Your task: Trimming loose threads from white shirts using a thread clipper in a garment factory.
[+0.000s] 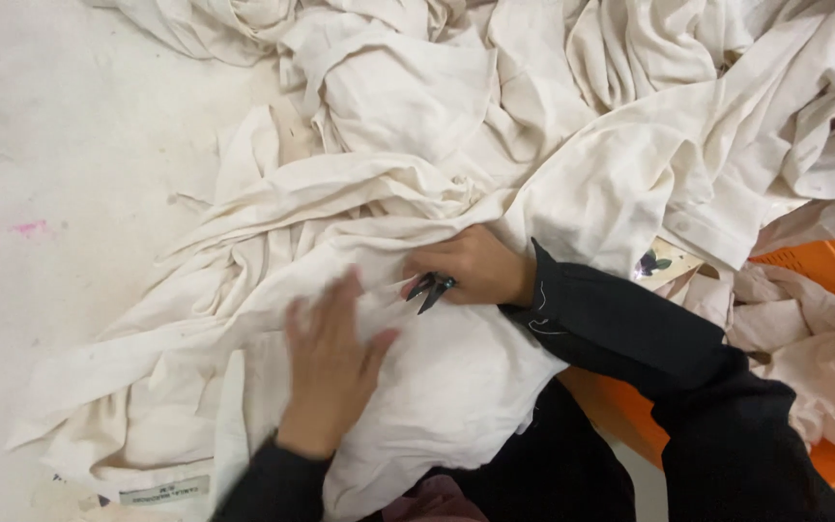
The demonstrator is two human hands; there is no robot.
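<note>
Cream cotton, unbleached and heavily creased, fills nearly the whole view, and the nearest fold of it, a cream garment (437, 377), lies across the person's lap at six o'clock. The left hand (331, 362) rests flat on that fold with fingers spread and released, grasping nothing, pressing the cloth smooth; its outline is blurred. Just beyond it, toward one o'clock, the right hand (475, 266) is closed around a small pair of dark thread snips (431, 288), whose blades point down and left onto the fabric between the two hands. Both arms wear black sleeves, the right one flecked with loose pale threads. Judging by this, the step in hand is trimming stray threads from the garment: one hand tensions, the other cuts. The next move would call for keeping the cloth taut and flat, and putting the tips on the thread alone so the weave is not nicked. A white sewn label (152, 490) shows at seven o'clock. An orange crate (828, 271) sits at three o'clock, half buried. Farther off, a heap of similar cream garments (630, 87) spreads from twelve to two o'clock over the pale worktop (60, 145), which carries faint pink marks at nine o'clock.
</note>
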